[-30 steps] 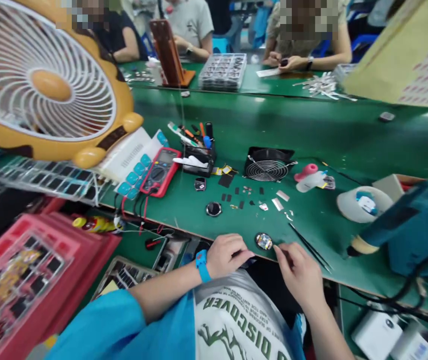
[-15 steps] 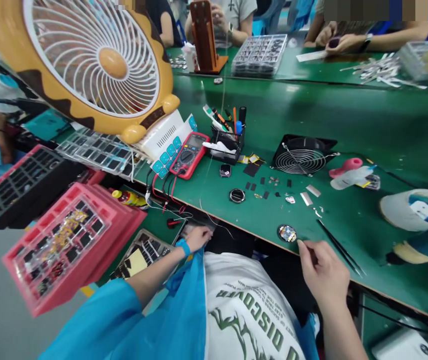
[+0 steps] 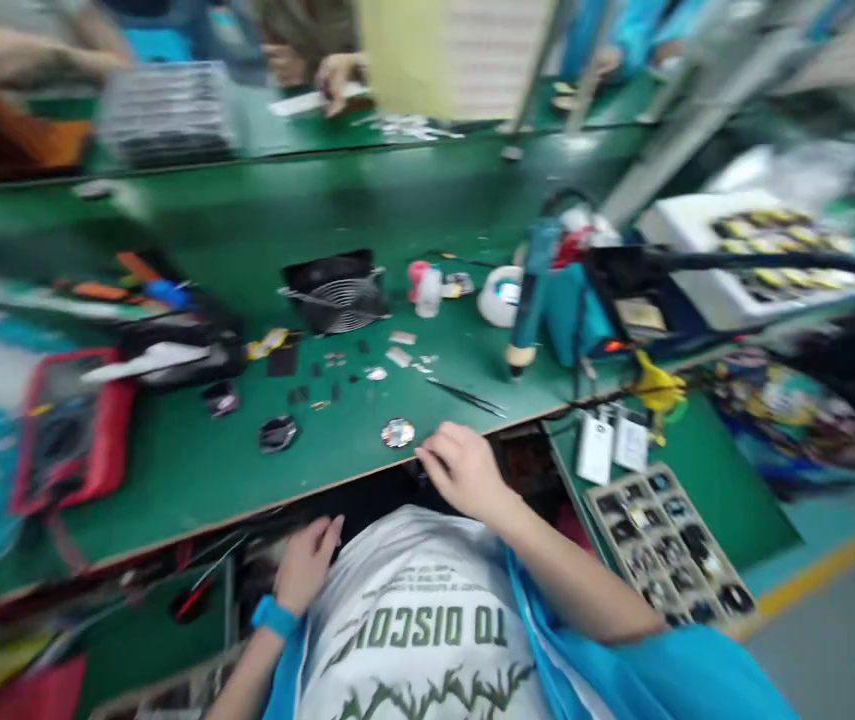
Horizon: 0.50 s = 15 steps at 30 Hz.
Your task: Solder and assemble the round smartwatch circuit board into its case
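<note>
My right hand (image 3: pixel 464 472) is at the front edge of the green bench. Its fingers are curled, with thumb and fingertips close together; whatever they may hold is hidden. Just left of those fingertips, apart from them, lies a small round electronic part (image 3: pixel 397 433), its inner components facing up. My left hand (image 3: pixel 308 562), a blue band at its wrist, is below the bench edge near my shirt. Its fingers are loosely stretched, with nothing visible in them. A dark round part (image 3: pixel 278 433) lies farther left on the bench. Black tweezers (image 3: pixel 466 397) rest beyond my right hand.
Small parts lie around a black fan (image 3: pixel 341 292). At left are a red multimeter (image 3: pixel 116 430), blurred, and a pen holder (image 3: pixel 191 345). A blue hot-air tool (image 3: pixel 532 300) stands at right. Below it, a parts tray (image 3: pixel 671 545) sits on a lower surface. People work across the bench.
The view has swung right, bringing the hot-air tool and right-hand trays into sight. My left hand appears farther from the bench edge; my right hand stays beside the round part.
</note>
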### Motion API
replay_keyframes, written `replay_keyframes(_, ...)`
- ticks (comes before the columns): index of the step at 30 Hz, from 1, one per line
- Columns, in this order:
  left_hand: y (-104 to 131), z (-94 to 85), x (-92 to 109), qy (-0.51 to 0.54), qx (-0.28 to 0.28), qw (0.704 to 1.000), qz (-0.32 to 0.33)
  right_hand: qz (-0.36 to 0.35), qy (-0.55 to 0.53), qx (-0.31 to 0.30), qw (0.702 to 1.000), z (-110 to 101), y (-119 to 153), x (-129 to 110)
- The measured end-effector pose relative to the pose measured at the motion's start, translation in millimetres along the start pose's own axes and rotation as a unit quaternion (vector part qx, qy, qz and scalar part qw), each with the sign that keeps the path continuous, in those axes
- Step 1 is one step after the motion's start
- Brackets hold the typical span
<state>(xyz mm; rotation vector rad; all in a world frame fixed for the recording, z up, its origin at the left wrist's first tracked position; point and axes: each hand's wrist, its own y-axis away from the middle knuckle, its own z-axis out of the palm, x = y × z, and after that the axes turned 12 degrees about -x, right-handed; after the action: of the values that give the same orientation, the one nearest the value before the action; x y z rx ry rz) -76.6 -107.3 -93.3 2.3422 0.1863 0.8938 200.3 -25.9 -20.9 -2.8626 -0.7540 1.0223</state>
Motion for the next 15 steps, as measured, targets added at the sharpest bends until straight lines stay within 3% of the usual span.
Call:
replay_keyframes(3,-14,4.5,39,-0.035,-0.033,0.995,0.092,0.04,-0.033,0.03,0.998,1,18,18)
replay_keyframes(6,-25,4.2,68,-0.053,-0.048,0.987,0.147,0.146,-0.056,0.123,0.98,-8,48,54)
replay_keyframes(11,-42,5.4,92,-0.028,-0.061,0.981,0.181,0.307,-0.101,0.257,0.911,-33,97,129)
replay_keyframes(15,-55,17.8,106,-0.037,-0.076,0.975,0.204,0.347,-0.129,0.272,0.888,-34,111,148)
